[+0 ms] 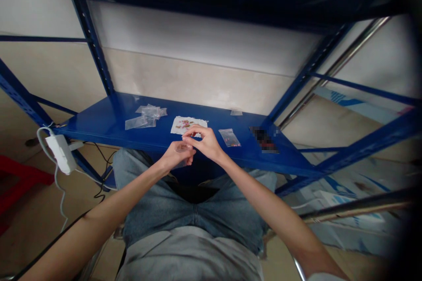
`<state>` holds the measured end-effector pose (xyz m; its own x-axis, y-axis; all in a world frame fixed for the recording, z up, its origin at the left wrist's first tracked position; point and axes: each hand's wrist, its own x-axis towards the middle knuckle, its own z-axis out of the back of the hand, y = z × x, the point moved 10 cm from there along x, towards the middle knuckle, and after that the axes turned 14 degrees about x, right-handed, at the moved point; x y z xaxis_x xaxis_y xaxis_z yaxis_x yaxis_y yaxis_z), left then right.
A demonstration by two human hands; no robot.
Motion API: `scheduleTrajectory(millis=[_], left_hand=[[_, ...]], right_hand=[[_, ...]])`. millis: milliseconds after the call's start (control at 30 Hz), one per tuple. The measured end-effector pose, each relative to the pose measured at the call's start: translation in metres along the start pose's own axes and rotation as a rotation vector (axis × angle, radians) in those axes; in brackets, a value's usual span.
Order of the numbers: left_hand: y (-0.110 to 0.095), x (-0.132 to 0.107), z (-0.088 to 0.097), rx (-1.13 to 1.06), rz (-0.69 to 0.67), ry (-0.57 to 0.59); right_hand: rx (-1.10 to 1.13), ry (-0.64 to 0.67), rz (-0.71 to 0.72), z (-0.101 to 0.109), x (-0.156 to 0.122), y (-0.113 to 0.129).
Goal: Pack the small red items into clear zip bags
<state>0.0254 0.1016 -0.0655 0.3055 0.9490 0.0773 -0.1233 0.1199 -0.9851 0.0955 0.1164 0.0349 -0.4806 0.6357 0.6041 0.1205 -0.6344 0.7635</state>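
My left hand (176, 154) and my right hand (201, 140) meet just in front of the blue shelf (108, 120), above my lap. The left hand's fingers curl around a small clear plastic bag (180, 148). The right hand's thumb and forefinger pinch together at the bag's top; what they pinch is too small to make out. Right behind the hands lies a white sheet (185, 124) with small pink and brown pieces on it.
A heap of empty clear bags (147, 116) lies on the shelf's left part. A filled small bag (230, 137) and a dark object (265, 139) lie to the right. A white power strip (61, 153) hangs at the shelf's left corner. Cardboard boxes (343, 210) stand lower right.
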Motion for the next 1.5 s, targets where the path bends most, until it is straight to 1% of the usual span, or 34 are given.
scheduleTrajectory(millis=[167,267,333,433,533,633,733,800,867,967,1067,1167,1233,1400,1500], left_hand=[[-0.001,0.002,0.006,-0.006,-0.018,-0.028],[-0.001,0.002,0.007,-0.001,-0.022,-0.028],[-0.001,0.002,0.007,0.003,-0.024,-0.019],[-0.002,0.001,0.005,-0.043,-0.027,-0.003],[-0.001,0.0,0.003,-0.174,-0.013,-0.004],[-0.003,0.0,0.003,-0.317,-0.02,0.008],[-0.013,-0.001,0.005,-0.462,-0.087,0.035],[-0.019,-0.002,0.008,-0.516,-0.134,0.041],[-0.024,-0.003,0.01,-0.533,-0.16,0.041],[-0.025,-0.004,0.009,-0.529,-0.167,0.046],[-0.021,-0.003,0.007,-0.49,-0.146,0.044],[-0.012,-0.001,0.004,-0.406,-0.093,0.036],[-0.006,0.0,0.002,-0.353,-0.055,0.034],[0.006,0.0,-0.004,-0.269,0.039,0.04],[0.01,0.0,-0.005,-0.24,0.071,0.038]], right_hand=[[0.045,0.174,-0.045,-0.013,0.001,-0.003],[0.028,0.209,-0.072,-0.014,0.001,-0.01],[0.019,0.2,-0.078,-0.012,0.002,-0.013],[0.018,0.159,-0.076,-0.004,0.004,-0.015],[0.052,0.074,-0.097,0.009,0.006,-0.022],[0.122,-0.078,-0.157,0.031,0.005,-0.038],[0.16,-0.241,-0.196,0.054,0.001,-0.054],[0.183,-0.301,-0.213,0.064,-0.002,-0.064],[0.204,-0.32,-0.235,0.068,-0.004,-0.073],[0.208,-0.31,-0.269,0.07,-0.007,-0.086],[0.197,-0.288,-0.299,0.069,-0.009,-0.1],[0.154,-0.283,-0.299,0.072,-0.007,-0.114],[0.104,-0.295,-0.281,0.077,-0.001,-0.123],[-0.13,-0.341,-0.241,0.094,0.025,-0.146],[-0.195,-0.381,-0.228,0.101,0.037,-0.158]])
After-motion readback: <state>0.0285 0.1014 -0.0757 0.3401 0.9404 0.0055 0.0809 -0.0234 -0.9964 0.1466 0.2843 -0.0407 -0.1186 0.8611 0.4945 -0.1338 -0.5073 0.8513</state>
